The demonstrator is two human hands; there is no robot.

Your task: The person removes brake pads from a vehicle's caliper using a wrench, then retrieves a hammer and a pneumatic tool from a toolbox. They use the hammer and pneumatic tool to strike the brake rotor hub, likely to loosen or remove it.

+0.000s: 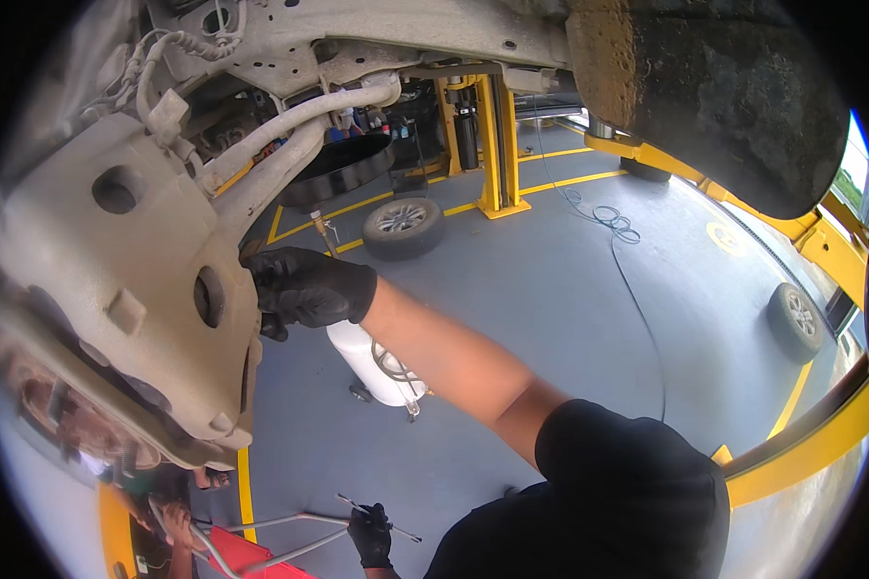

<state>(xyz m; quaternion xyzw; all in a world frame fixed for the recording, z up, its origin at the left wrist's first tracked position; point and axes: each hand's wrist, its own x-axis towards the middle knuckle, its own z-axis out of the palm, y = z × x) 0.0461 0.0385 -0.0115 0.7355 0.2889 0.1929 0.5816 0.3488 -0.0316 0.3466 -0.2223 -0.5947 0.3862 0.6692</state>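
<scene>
At the left, a big grey cast part with round holes (116,251), which looks like a brake caliper, fills the near view. My right hand (314,288), in a black glove, reaches across to its inner edge. Its fingers are curled, with the tips hidden behind the metal, so what they grip does not show. Low in the picture, my left hand (372,536), also black-gloved, is closed around a slim silver wrench (404,533) that sticks out on both sides of the fist. Rusty hub studs (63,400) show beside the cast part.
Another person's hand (177,524) holds a metal-tube frame (290,521) with a red panel. A white wheeled tank (372,362) stands below my right arm, a black drain pan (338,174) beyond. Yellow lift posts (497,145), loose wheels (404,227) and a hose (637,318) lie around.
</scene>
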